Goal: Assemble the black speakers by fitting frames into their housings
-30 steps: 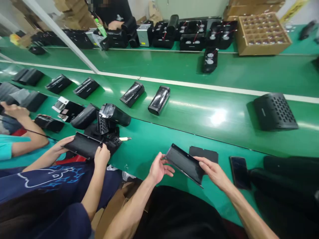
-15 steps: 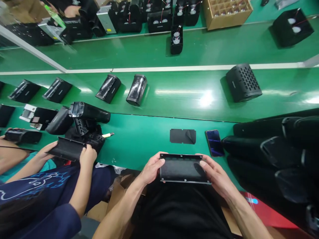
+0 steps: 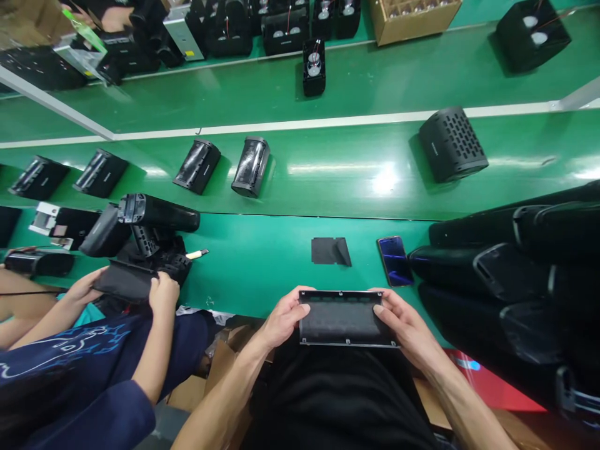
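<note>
A black rectangular plastic panel (image 3: 347, 320), with small clips along its long edges and its hollow side up, is held level above my lap. My left hand (image 3: 287, 315) grips its left end, the thumb pressed on the inner face. Around the right end closes my right hand (image 3: 398, 319), its thumb also inside the panel. Just beyond, on the green bench, lies a thin black sheet (image 3: 324, 250) with its right end folded over. A dark phone (image 3: 394, 259) lies to the right of that sheet.
Black speaker housings (image 3: 515, 269) are piled at the right. Several speakers (image 3: 250, 165) stand on the green conveyor (image 3: 328, 187). At left, a co-worker's hands (image 3: 164, 297) hold another dark panel (image 3: 124, 281). A white-handled cutter (image 3: 197, 254) lies near there. A red box (image 3: 501, 381) sits below right.
The black sheet's right end is now folded further over. The bench and its things have shifted slightly left in view. Both my hands keep the panel in nearly the same place.
</note>
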{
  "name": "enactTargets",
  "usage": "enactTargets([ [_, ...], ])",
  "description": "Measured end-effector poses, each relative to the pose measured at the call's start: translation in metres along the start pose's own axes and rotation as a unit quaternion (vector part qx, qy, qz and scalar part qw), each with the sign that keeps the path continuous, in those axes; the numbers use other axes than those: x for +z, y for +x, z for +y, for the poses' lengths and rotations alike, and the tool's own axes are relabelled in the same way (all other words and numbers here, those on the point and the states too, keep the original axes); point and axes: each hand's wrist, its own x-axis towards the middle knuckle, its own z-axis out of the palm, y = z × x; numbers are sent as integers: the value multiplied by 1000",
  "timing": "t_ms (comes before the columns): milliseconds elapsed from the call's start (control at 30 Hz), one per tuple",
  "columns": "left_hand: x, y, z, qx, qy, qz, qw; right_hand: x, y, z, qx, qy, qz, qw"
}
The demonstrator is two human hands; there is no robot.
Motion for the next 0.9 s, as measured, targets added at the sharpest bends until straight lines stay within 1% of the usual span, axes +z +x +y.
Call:
enactTargets([
  [267,-10,-1,-1,4,56,-1,998,4,-1,2,7,-21,-3,1000],
  [600,-16,0,-2,4,68,-3,998,5,-3,7,9,7,-25,1000],
  [733,-16,-2,-1,7,86,-1,996,4,-3,8,11,8,-15,1000],
  [900,-13,-5,4,22,128,-6,992,-1,-2,11,-12,-35,3,999],
])
